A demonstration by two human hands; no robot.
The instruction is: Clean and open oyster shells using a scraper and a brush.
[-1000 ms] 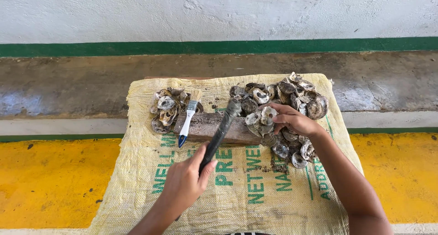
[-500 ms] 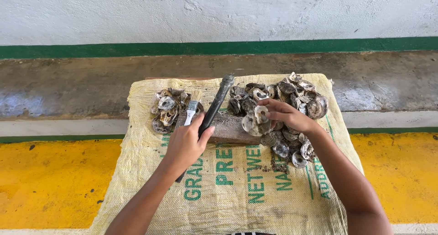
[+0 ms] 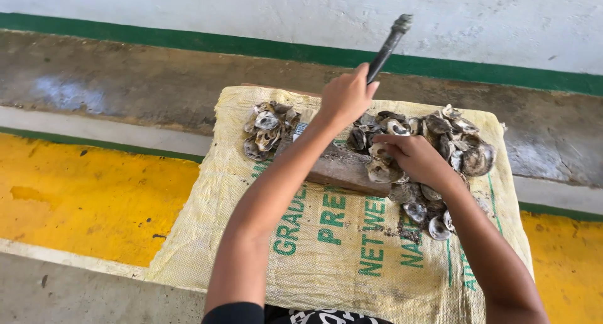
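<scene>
My left hand (image 3: 347, 96) grips a dark metal rod (image 3: 389, 46) and holds it raised, its tip pointing up toward the wall. My right hand (image 3: 414, 159) presses an oyster (image 3: 380, 170) onto a wooden block (image 3: 342, 168) that lies on a yellow woven sack (image 3: 339, 248). Around and beyond my right hand lies a big heap of oysters (image 3: 452, 142). A smaller heap of opened shells (image 3: 269, 129) sits at the sack's far left. The knife seen earlier on the block is now mostly hidden behind my left forearm.
The sack lies on a floor painted yellow (image 3: 81, 192) with a green line and a grey concrete strip (image 3: 125, 85) beyond. A white wall with a green band (image 3: 188, 41) runs along the far side.
My left hand has lifted the rod from low over the block to high above it. My right hand stays on the oyster on the block.
</scene>
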